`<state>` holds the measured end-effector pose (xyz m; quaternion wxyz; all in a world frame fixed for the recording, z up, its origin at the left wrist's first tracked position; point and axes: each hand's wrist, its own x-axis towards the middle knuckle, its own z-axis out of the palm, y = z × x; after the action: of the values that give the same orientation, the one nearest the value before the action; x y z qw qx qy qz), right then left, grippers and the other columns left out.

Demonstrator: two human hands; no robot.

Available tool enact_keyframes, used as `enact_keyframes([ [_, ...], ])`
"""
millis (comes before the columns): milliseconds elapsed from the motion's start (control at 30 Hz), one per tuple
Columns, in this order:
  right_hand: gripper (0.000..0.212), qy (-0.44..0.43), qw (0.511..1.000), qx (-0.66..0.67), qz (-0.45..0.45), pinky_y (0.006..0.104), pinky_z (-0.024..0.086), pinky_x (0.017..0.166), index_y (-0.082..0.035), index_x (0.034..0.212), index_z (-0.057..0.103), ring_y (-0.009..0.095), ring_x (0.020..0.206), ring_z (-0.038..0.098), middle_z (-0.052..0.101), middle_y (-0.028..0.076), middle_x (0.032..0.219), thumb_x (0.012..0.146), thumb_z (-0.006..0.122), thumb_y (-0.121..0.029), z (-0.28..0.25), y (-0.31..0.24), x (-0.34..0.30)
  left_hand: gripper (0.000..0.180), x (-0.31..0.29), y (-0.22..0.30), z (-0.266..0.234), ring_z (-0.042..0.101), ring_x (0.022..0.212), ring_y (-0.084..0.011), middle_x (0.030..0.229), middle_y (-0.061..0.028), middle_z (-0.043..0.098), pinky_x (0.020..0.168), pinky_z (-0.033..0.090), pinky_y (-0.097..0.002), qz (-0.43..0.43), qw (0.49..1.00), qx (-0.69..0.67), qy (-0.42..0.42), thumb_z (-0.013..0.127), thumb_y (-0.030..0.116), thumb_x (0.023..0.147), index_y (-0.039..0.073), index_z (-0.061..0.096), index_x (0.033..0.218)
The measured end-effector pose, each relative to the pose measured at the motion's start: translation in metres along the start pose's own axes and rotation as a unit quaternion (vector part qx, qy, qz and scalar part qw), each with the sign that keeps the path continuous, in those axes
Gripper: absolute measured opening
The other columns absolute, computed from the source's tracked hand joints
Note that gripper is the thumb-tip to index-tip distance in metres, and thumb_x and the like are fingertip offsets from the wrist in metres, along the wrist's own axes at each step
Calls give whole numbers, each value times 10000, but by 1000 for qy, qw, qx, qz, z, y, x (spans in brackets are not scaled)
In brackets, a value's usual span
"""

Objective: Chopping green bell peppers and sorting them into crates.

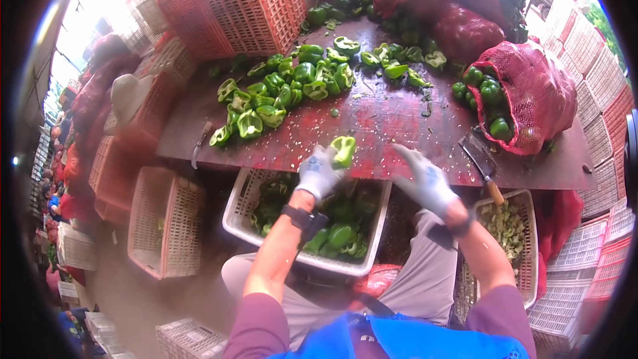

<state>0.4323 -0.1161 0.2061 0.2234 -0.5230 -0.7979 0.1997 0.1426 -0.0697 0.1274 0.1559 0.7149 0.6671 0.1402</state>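
Note:
A cut half of green bell pepper point(343, 151) is held in my left hand point(319, 171), which wears a whitish glove, at the near edge of the red-brown table point(392, 136). My right hand point(425, 178), gloved too, hovers by the same edge with its fingers spread and nothing in it. Below my left hand stands a white crate point(232, 216) with green peppers point(341, 236) inside. Cut pepper halves point(279, 90) lie in a pile on the table's far left part. A cleaver point(482, 167) with a wooden handle rests right of my right hand, its handle jutting past the edge.
A red mesh sack point(541, 103) spills whole peppers on the right. Beneath the cleaver, a crate holds pale pepper scraps point(503, 226). A knife point(199, 146) lies at the table's left edge. Red crates point(232, 6) stand at the back left, and more crates point(166, 219) stand on the floor.

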Motion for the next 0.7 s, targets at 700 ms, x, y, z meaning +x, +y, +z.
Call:
enact_keyframes([
  [700,582,-10,923,-5,-386,458,516,1008,-115,1396,594,330,1203,653,662,136,1287,842,754,-186,90,-104,-8,402,-157,-27,25,696,1119,-232,1225,-44,718,950,582,-447,-26,576,-817,4,507,436,1055,156,662,1297],
])
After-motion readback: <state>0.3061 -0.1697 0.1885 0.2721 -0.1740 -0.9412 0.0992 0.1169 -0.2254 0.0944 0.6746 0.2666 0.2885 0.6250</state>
